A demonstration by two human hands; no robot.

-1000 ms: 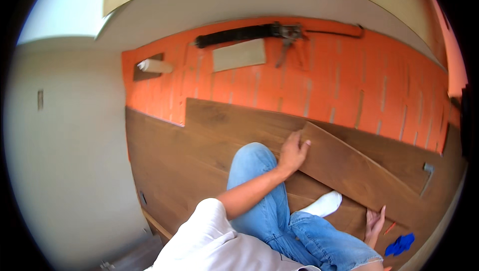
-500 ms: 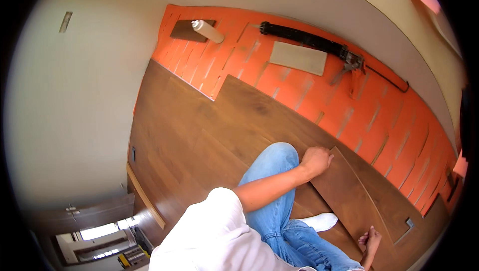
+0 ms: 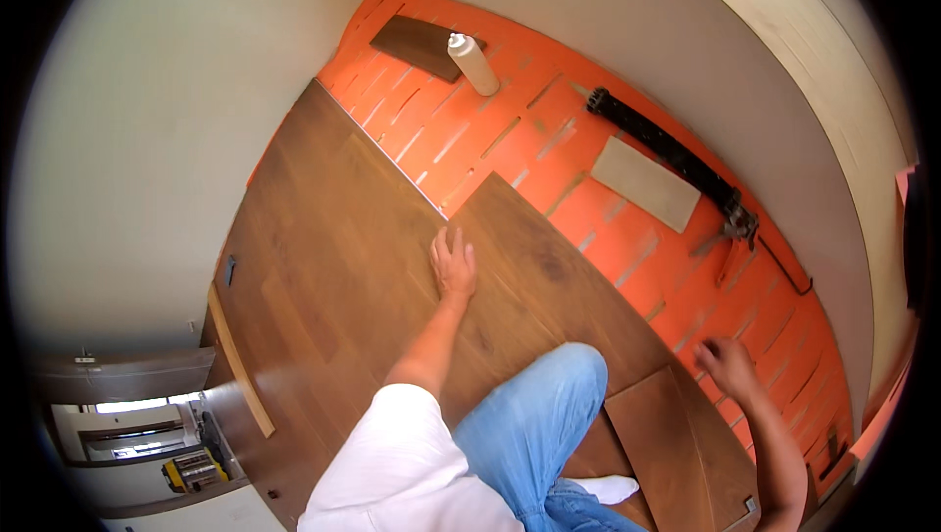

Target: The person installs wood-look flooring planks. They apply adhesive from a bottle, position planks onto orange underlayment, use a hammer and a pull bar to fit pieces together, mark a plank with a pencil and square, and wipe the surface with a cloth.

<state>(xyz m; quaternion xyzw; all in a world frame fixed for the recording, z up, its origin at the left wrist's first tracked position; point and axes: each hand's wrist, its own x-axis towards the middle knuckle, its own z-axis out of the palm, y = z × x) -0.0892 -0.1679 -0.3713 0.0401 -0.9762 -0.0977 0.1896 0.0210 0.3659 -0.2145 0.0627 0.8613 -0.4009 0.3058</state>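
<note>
In the head view, we see a bottle [image 3: 474, 68] and caulking gun [image 3: 676, 152] on the orange mat [image 3: 686, 267] beyond the wood floor [image 3: 314, 267], a pale wall [image 3: 157, 169] leftward, the left hand [image 3: 454, 266] spread on boards, the right hand [image 3: 727, 367] curled, grip unclear, near the loose plank [image 3: 676, 434].

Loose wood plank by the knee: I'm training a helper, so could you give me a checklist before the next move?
1. Left hand empty: ok, fingers extended over the floorboards.
2. Right hand empty: cannot tell, fingers curled.
3. Loose wood plank in line with the floorboards: not ok, it lies askew.
4. Caulking gun off the floorboards: ok, on the orange underlayment.
5. Squeeze bottle off the floorboards: ok, over by the underlayment's far end.
</note>
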